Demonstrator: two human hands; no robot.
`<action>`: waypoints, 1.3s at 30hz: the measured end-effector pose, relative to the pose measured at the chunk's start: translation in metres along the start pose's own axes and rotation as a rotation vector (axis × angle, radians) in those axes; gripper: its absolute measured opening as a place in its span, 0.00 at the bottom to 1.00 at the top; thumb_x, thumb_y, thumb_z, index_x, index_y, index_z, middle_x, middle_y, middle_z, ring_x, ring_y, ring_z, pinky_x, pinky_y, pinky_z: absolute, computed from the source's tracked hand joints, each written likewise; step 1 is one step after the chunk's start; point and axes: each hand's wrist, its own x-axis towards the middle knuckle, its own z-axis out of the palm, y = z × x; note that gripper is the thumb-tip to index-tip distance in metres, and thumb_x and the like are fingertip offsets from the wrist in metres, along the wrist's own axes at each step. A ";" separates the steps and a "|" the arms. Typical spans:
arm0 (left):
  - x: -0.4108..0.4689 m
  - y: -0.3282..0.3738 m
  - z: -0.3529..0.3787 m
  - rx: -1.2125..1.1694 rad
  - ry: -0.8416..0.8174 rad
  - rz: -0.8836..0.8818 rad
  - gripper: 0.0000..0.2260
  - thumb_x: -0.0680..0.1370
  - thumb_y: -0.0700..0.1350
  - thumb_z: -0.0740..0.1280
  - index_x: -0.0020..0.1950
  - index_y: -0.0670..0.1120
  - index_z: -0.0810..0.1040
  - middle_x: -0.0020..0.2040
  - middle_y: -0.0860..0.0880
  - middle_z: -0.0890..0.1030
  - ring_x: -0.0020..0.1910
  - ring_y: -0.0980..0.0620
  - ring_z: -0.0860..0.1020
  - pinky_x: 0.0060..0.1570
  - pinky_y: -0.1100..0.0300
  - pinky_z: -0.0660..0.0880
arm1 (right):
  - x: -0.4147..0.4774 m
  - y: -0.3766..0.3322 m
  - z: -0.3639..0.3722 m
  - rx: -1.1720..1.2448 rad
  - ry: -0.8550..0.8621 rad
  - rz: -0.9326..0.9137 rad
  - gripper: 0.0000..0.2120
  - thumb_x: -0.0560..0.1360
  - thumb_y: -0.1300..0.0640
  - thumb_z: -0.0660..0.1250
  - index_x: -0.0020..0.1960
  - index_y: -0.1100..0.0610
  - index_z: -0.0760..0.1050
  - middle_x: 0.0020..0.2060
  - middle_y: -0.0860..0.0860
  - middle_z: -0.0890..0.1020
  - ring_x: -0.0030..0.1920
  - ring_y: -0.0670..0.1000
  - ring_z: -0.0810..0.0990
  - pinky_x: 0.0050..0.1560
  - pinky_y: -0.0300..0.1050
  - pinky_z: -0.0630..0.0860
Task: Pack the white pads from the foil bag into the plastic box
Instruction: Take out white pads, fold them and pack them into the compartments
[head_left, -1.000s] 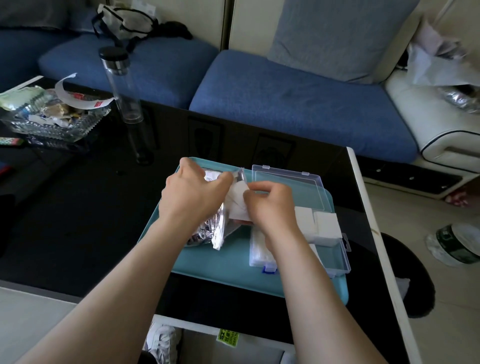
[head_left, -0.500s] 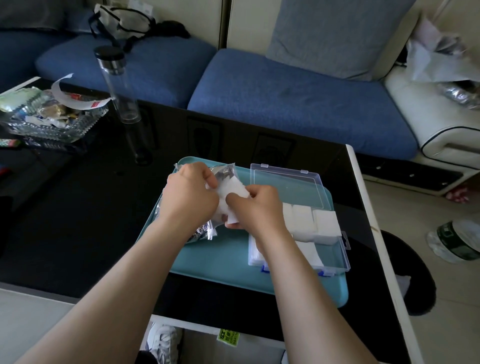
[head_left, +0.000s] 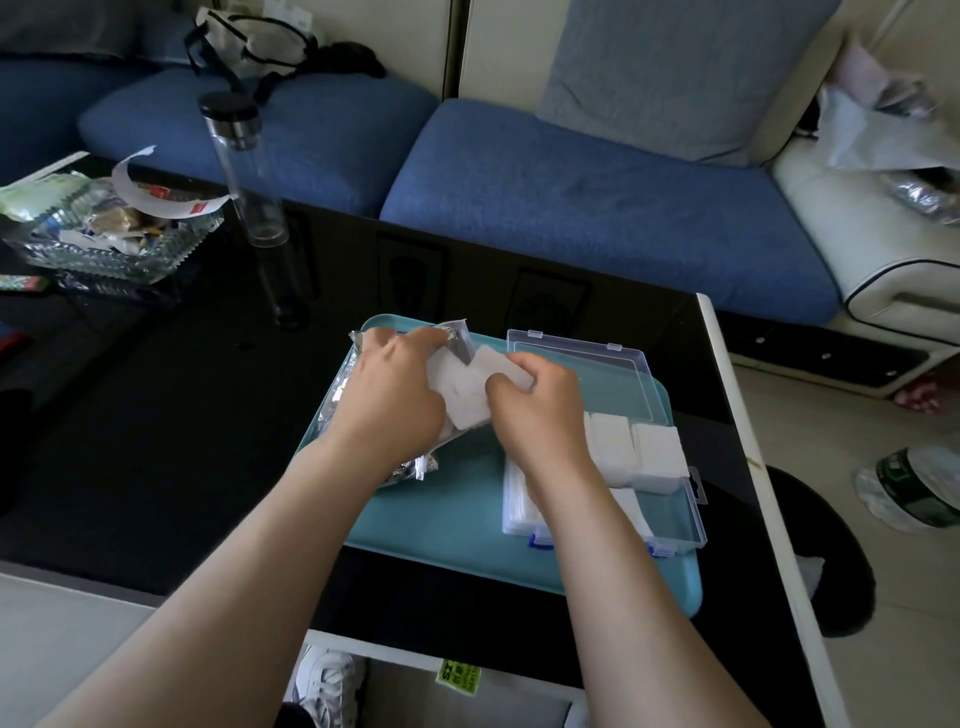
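A silver foil bag (head_left: 415, 470) lies on the left half of a teal tray (head_left: 457, 525). My left hand (head_left: 392, 400) presses on the bag and grips its upper part. My right hand (head_left: 540, 410) pinches a stack of white pads (head_left: 462, 384) that sticks out of the bag's mouth. The clear plastic box (head_left: 691, 512) stands on the tray's right half with its lid (head_left: 587, 364) folded back. White pads (head_left: 639, 449) fill the far row of the box, and more lie along its left side (head_left: 517, 501).
The tray sits on a black glass table (head_left: 156, 415) near its right edge. A tall clear bottle (head_left: 249, 171) and a glass dish of wrappers (head_left: 109, 234) stand at the back left. A blue sofa (head_left: 571, 197) runs behind the table.
The stack of white pads has come further out of the foil bag, drawn by my right hand. My left hand has shifted slightly and pushed the bag flatter onto the tray.
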 end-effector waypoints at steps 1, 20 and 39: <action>0.000 0.001 -0.001 -0.011 0.010 -0.004 0.33 0.75 0.31 0.60 0.79 0.51 0.71 0.72 0.42 0.69 0.73 0.43 0.66 0.60 0.63 0.62 | 0.000 0.000 -0.001 0.009 0.013 0.006 0.12 0.73 0.58 0.64 0.52 0.53 0.84 0.45 0.50 0.84 0.42 0.50 0.80 0.37 0.39 0.72; -0.011 0.051 0.020 -0.592 0.086 0.073 0.21 0.78 0.55 0.59 0.46 0.37 0.77 0.43 0.39 0.79 0.45 0.49 0.75 0.50 0.44 0.74 | -0.014 -0.023 -0.059 0.455 0.133 0.089 0.14 0.80 0.62 0.65 0.56 0.45 0.81 0.50 0.52 0.86 0.40 0.49 0.80 0.38 0.41 0.78; -0.103 0.094 0.048 -1.273 -0.109 -0.325 0.11 0.85 0.42 0.67 0.61 0.34 0.77 0.50 0.39 0.87 0.47 0.43 0.88 0.42 0.52 0.85 | -0.125 0.007 -0.150 0.366 0.128 0.089 0.13 0.81 0.66 0.69 0.60 0.51 0.81 0.46 0.52 0.89 0.42 0.51 0.89 0.42 0.41 0.84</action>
